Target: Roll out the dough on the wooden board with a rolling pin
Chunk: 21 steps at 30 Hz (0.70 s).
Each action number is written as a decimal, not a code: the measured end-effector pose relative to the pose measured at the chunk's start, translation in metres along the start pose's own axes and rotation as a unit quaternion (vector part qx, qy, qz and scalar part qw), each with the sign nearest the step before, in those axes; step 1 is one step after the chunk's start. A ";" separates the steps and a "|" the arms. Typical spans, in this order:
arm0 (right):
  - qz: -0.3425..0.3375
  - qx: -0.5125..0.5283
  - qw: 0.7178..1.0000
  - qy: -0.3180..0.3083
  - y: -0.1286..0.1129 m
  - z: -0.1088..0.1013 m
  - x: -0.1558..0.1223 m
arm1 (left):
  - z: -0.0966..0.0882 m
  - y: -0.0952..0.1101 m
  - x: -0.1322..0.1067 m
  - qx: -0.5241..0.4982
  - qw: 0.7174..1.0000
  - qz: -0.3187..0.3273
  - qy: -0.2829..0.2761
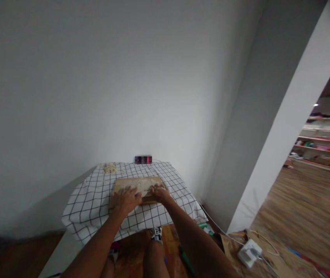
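Observation:
A floury wooden board [118, 184] lies on the cloth-covered table in front of me. My left hand [128, 199] rests on its left side, palm down, with the fingers stretched forward and apart. Toward the right edge, my right hand [159, 192] has its fingers curled down over the end of a pale strip that looks like dough [145, 193]. This strip runs between the two hands. White flour covers the far part of the board. Under the palms, the contact is hidden and slightly blurred.
A checked tablecloth [85, 200] covers the table, which stands against a wall. At its back left sits a pale, lumpy heap [110, 167]; a small dark device [143, 159] with a blurred screen stands at the back edge. A power strip [249, 253] with cables lies at lower right.

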State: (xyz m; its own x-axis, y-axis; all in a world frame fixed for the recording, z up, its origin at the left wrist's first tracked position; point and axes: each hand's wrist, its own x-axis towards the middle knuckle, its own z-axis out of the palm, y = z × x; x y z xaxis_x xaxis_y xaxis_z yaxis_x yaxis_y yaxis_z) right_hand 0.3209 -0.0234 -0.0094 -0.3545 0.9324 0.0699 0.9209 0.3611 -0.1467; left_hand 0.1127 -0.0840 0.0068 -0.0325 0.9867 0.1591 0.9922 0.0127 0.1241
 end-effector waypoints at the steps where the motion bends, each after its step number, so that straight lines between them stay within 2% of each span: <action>1: 0.013 0.007 1.000 -0.003 -0.002 0.000 -0.003 | 0.001 0.000 -0.004 0.004 1.000 0.004 0.006; 5: 0.010 0.008 1.000 0.006 -0.006 0.001 -0.010 | 0.009 -0.001 -0.011 0.015 1.000 0.004 0.024; 11: 0.006 0.008 1.000 0.028 -0.007 0.007 -0.005 | 0.019 -0.002 -0.004 -0.009 0.999 0.004 0.048; 15: 0.025 0.022 0.998 0.055 -0.008 0.011 0.007 | 0.021 0.000 0.007 -0.040 0.997 -0.003 0.066; 21: 0.011 -0.029 0.994 0.103 -0.003 0.018 0.026 | 0.028 -0.001 0.035 -0.044 0.993 0.002 0.105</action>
State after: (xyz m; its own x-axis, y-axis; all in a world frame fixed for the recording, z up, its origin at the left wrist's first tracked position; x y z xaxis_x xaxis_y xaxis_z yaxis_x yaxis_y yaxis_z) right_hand 0.3061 0.0005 -0.0248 -0.2991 0.9159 0.2679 0.9380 0.3337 -0.0937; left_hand 0.1142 -0.0452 -0.0150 -0.0619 0.9309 0.3601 0.9785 -0.0145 0.2057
